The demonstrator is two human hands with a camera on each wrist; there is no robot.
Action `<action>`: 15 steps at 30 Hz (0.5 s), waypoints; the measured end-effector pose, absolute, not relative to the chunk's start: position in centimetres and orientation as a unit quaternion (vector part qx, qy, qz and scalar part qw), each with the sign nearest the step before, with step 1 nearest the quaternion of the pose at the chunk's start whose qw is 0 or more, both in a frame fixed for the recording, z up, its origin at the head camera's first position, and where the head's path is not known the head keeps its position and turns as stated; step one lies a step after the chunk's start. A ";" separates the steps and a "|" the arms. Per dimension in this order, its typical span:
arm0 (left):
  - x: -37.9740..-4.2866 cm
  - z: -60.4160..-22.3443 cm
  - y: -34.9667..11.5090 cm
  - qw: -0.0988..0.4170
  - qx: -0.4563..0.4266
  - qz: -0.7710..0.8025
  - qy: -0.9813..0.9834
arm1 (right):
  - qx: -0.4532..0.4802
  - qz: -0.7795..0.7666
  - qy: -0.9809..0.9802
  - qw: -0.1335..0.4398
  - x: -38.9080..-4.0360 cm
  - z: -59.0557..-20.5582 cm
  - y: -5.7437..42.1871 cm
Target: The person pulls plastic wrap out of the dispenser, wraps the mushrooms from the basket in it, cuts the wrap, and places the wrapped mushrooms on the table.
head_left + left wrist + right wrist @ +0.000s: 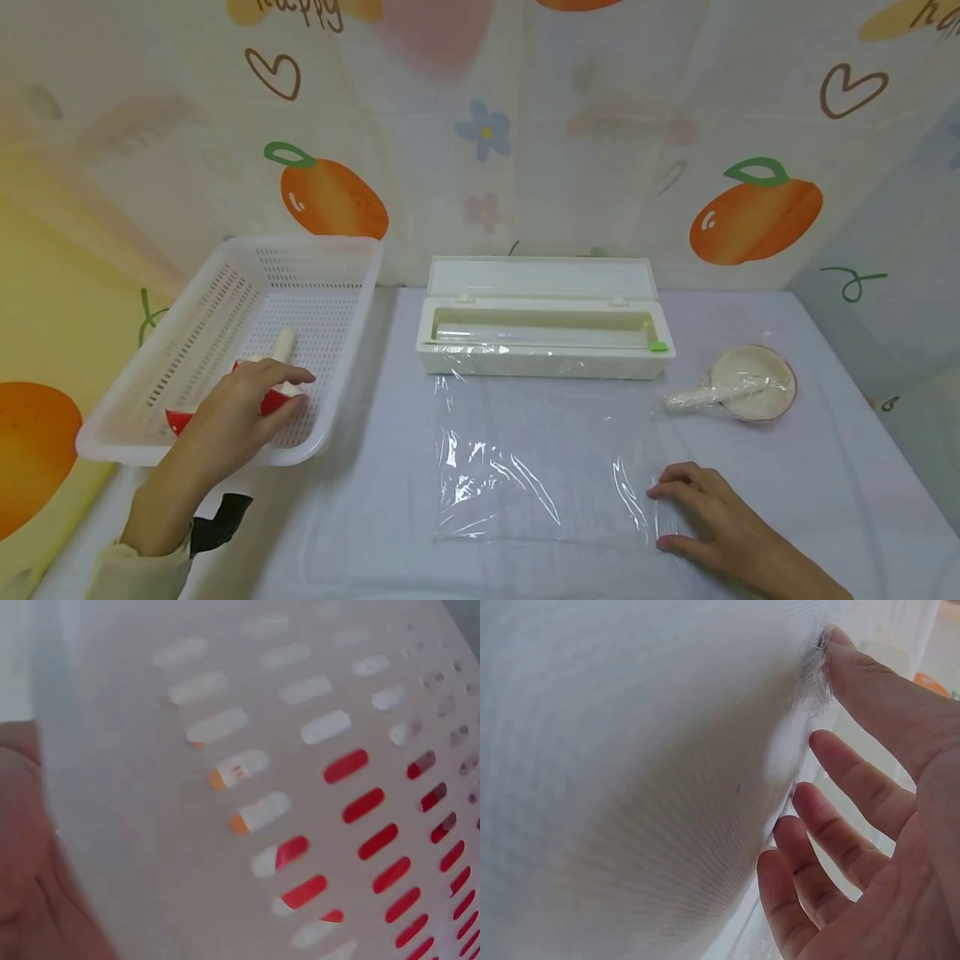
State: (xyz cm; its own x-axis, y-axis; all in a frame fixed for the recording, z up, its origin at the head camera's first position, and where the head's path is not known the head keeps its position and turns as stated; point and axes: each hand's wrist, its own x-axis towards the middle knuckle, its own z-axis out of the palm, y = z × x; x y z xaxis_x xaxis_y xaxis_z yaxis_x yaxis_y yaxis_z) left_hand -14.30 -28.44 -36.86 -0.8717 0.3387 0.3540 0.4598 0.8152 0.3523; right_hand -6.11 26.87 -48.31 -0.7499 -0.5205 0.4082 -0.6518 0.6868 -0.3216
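My left hand (243,404) reaches into the white basket (352,358), over a red thing with white inside (178,421), likely a bowl, mostly covered by the hand. Its thumb and fingers lie around the right part; how firmly they hold is hidden. A white handle (285,342) pokes out behind the fingers. In the left wrist view, red shows through the basket's slots. My right hand (712,521) touches the right edge of a sheet of clear plastic wrap (517,475) spread on the table. In the right wrist view, its fingers are spread along the crumpled film edge.
Behind the sheet stands a white wrap dispenser (540,362), lid raised, with a green slider (657,347) at its right end. To the right, a pale bowl (772,392) and a white-handled utensil (686,402) lie under clear wrap. A patterned curtain (540,167) hangs behind.
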 end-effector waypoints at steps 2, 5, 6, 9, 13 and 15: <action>-14.7 -37.0 -28.8 0.144 -0.201 -0.206 -0.947 | 0.325 0.227 -0.906 0.149 -6.2 -48.3 26.9; -15.3 -37.3 -29.4 0.153 -0.195 -0.193 -0.949 | 0.326 0.230 -0.905 0.150 -6.2 -48.4 26.9; -15.4 -37.4 -29.6 0.153 -0.194 -0.192 -0.950 | 0.325 0.230 -0.905 0.149 -6.2 -48.4 26.9; -15.9 -37.7 -30.2 0.146 -0.189 -0.193 -0.952 | 0.322 0.230 -0.907 0.146 -6.1 -48.4 26.9; -16.4 -38.2 -31.0 0.147 -0.192 -0.189 -0.952 | 0.319 0.228 -0.909 0.144 -6.0 -48.3 26.9; -16.5 -38.4 -31.3 0.154 -0.196 -0.182 -0.951 | 0.319 0.226 -0.909 0.144 -6.0 -48.2 26.9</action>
State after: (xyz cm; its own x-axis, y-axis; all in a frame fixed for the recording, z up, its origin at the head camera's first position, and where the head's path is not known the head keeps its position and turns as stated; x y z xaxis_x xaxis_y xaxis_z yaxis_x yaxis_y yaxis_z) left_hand -16.54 -31.34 -38.43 -0.8762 0.3163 0.3636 0.4282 0.8571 0.2864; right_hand -6.02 26.89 -48.24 -0.7555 -0.5141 0.4061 -0.6445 0.6946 -0.3198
